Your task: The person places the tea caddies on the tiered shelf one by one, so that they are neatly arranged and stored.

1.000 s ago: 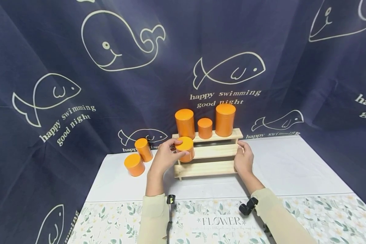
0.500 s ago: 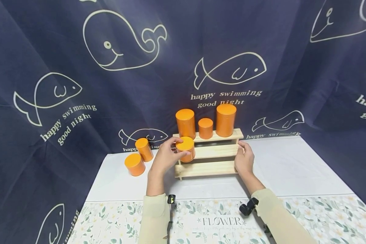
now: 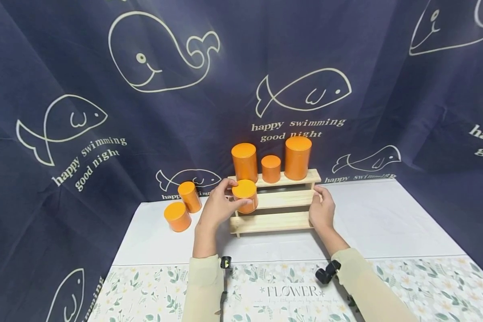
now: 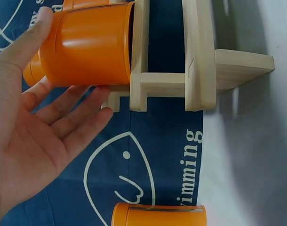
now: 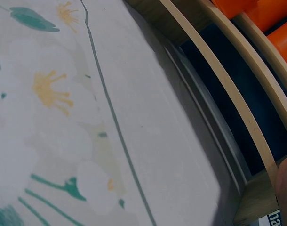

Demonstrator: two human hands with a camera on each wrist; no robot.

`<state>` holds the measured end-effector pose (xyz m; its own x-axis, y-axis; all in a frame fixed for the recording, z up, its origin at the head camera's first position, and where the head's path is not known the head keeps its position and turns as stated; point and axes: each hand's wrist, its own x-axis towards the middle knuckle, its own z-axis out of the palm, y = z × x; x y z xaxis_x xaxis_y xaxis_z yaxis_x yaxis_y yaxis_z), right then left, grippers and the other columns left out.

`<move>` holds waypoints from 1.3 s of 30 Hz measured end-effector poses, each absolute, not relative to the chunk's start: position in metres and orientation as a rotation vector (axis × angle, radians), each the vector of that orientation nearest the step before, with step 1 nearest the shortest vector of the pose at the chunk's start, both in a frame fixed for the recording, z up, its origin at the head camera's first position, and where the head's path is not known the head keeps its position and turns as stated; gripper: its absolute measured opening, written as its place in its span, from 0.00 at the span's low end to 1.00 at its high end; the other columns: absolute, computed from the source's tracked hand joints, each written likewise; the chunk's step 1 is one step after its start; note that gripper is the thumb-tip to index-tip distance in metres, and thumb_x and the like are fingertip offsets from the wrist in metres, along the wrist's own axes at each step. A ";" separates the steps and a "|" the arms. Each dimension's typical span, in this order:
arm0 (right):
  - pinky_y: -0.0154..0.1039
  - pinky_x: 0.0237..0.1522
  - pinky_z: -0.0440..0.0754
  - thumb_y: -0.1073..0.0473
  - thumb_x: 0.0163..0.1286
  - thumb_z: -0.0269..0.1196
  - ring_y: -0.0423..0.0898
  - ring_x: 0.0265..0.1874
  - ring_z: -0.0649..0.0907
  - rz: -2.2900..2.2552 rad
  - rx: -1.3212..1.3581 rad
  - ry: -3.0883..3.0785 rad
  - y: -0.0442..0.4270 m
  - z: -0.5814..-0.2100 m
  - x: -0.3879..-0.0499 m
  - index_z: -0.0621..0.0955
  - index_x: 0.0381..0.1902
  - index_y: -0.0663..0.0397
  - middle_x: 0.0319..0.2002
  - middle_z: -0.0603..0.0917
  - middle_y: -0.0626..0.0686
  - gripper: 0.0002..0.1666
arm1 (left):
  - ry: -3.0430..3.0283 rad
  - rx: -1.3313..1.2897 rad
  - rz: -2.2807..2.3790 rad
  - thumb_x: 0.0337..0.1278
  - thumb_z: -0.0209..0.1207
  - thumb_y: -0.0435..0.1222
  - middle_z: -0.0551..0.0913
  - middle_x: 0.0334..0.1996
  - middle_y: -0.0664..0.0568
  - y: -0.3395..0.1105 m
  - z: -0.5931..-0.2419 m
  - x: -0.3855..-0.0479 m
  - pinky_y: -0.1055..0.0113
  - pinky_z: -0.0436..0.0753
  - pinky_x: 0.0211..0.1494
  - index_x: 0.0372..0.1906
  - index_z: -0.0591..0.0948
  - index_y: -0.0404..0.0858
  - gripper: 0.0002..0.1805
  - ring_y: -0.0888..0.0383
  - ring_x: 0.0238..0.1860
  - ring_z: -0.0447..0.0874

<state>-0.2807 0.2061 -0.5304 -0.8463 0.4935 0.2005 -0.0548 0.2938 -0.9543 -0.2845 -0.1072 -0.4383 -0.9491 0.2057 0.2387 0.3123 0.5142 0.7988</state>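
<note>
My left hand (image 3: 216, 206) holds a short orange tin (image 3: 244, 191) between thumb and fingers, at the left end of the middle tier of a three-tier wooden rack (image 3: 285, 199). In the left wrist view the base of this tin (image 4: 94, 47) sits against the middle board, and the lower fingers extend loosely beside it. My right hand (image 3: 322, 209) grips the rack's right end; in the right wrist view only a bit of it shows at the edge. Along the top tier stand a tall tin (image 3: 244, 162), a small tin (image 3: 271, 170) and another tall tin (image 3: 297, 157), all orange.
Left of the rack, a slim orange tin (image 3: 189, 197) and a short wide one (image 3: 177, 218) stand on the white table cover (image 3: 366, 219). A floral cloth (image 3: 290, 279) covers the front. A dark blue curtain (image 3: 233, 53) hangs close behind the rack.
</note>
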 end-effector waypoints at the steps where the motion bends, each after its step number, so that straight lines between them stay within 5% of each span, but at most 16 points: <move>1: 0.59 0.81 0.64 0.64 0.83 0.46 0.63 0.78 0.70 1.582 -0.392 -2.107 0.206 -0.530 -0.281 0.76 0.68 0.62 0.72 0.77 0.66 0.23 | -2.639 -0.456 -1.441 0.51 0.80 0.51 0.86 0.54 0.53 -0.109 -0.438 -0.285 0.51 0.87 0.60 0.59 0.79 0.48 0.33 0.46 0.55 0.88; 8: 0.59 0.81 0.64 0.64 0.83 0.46 0.63 0.78 0.70 1.568 -0.386 -2.107 0.207 -0.529 -0.283 0.76 0.68 0.61 0.72 0.77 0.66 0.22 | -2.645 -0.563 -1.542 0.66 0.71 0.44 0.85 0.64 0.50 -0.122 -0.437 -0.289 0.48 0.86 0.66 0.68 0.81 0.47 0.27 0.47 0.60 0.88; 39: 0.59 0.81 0.64 0.64 0.83 0.47 0.63 0.77 0.71 1.537 -0.401 -2.103 0.206 -0.533 -0.283 0.77 0.67 0.63 0.69 0.79 0.66 0.22 | -2.651 -0.452 -1.510 0.57 0.76 0.49 0.88 0.55 0.54 -0.118 -0.435 -0.286 0.48 0.87 0.63 0.61 0.84 0.49 0.27 0.52 0.55 0.88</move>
<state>-0.2830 0.2061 -0.5325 -0.8312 0.5102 0.2208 -0.0554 0.3191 -0.9461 -0.2861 -0.1183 -0.4346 -0.9555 0.2233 0.1929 0.2798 0.4782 0.8325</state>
